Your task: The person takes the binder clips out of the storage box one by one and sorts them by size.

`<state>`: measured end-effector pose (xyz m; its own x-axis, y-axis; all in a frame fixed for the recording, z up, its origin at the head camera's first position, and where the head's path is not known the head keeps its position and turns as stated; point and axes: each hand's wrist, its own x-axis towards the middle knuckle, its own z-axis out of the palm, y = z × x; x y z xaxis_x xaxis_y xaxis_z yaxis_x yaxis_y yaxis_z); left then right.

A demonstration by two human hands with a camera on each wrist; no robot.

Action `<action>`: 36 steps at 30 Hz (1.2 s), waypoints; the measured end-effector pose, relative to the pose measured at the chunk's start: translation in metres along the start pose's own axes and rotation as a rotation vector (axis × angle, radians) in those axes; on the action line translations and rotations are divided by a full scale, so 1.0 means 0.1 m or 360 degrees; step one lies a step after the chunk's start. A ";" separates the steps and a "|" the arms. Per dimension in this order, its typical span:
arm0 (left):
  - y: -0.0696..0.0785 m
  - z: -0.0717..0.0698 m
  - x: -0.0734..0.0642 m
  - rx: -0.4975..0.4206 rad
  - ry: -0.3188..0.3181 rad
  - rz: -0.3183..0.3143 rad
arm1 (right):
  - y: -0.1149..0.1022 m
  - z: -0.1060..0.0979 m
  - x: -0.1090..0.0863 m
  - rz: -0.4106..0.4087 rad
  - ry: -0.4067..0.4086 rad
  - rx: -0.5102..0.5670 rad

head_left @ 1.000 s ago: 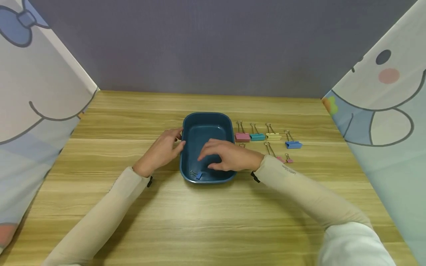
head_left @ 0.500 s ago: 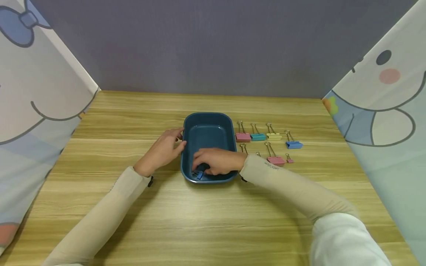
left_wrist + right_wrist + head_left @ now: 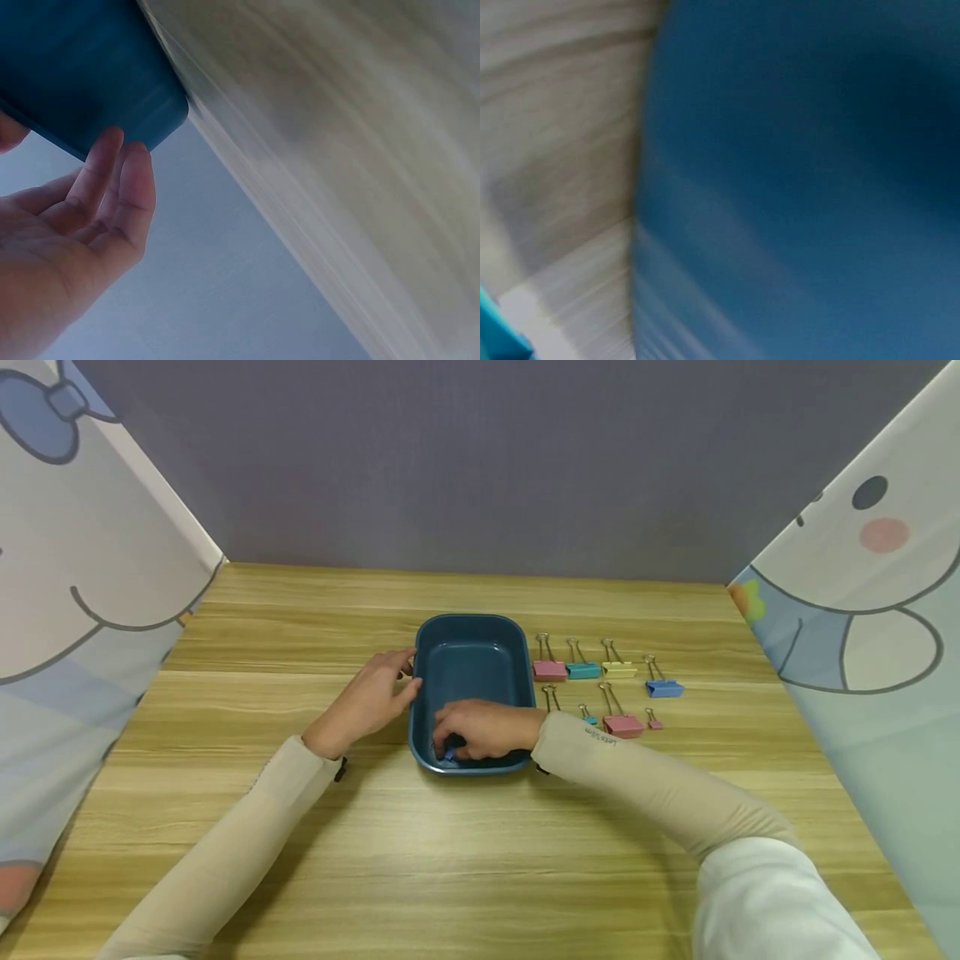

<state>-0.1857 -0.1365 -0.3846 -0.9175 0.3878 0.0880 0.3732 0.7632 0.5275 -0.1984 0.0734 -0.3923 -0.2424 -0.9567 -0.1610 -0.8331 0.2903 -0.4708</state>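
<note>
A dark blue rectangular bin [image 3: 472,672] stands on the wooden table. Inside its near end my right hand [image 3: 483,728] reaches down, thumb and fingers pinching a small blue binder clip [image 3: 450,753], mostly covered by the fingers. My left hand [image 3: 367,703] rests against the bin's left side, its fingers loosely bent. In the left wrist view the fingers [image 3: 136,184] lie at the outer wall, and the thumb tip [image 3: 10,132] sits by the rim. The right wrist view holds only the bin's outer wall [image 3: 795,195], with no hand in it.
Right of the bin lie several binder clips: pink [image 3: 550,671], teal [image 3: 583,671], yellow [image 3: 618,670] and blue [image 3: 664,689] behind, with a large pink one [image 3: 623,725], a tiny pink one [image 3: 656,724] and a small teal one [image 3: 588,719] nearer. A grey wall [image 3: 480,468] rises behind.
My right hand has moved down and toward the near left of the bin, and its fingers have closed around the small blue binder clip. The left hand stays at the bin's side.
</note>
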 end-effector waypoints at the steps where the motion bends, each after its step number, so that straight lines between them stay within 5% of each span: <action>1: 0.00 0.00 0.00 -0.0001 -0.0001 -0.0002 | 0.00 0.00 -0.01 0.0009 0.0004 0.0017; 13: 0.01 0.00 0.00 0.0001 -0.0007 -0.0021 | 0.07 -0.13 -0.24 0.0052 0.0247 0.0041; 25: 0.01 0.02 0.00 -0.0001 0.0014 -0.0020 | 0.03 -0.41 -0.63 0.0053 0.0763 0.0121; 36: 0.01 0.02 0.00 -0.0004 0.0007 -0.0023 | -0.03 -0.45 -0.86 0.0080 0.0964 0.0181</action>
<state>-0.1849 -0.1343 -0.3855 -0.9234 0.3744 0.0842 0.3595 0.7673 0.5311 -0.1972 0.1538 -0.3381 -0.5472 -0.7733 0.3202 -0.7630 0.3038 -0.5705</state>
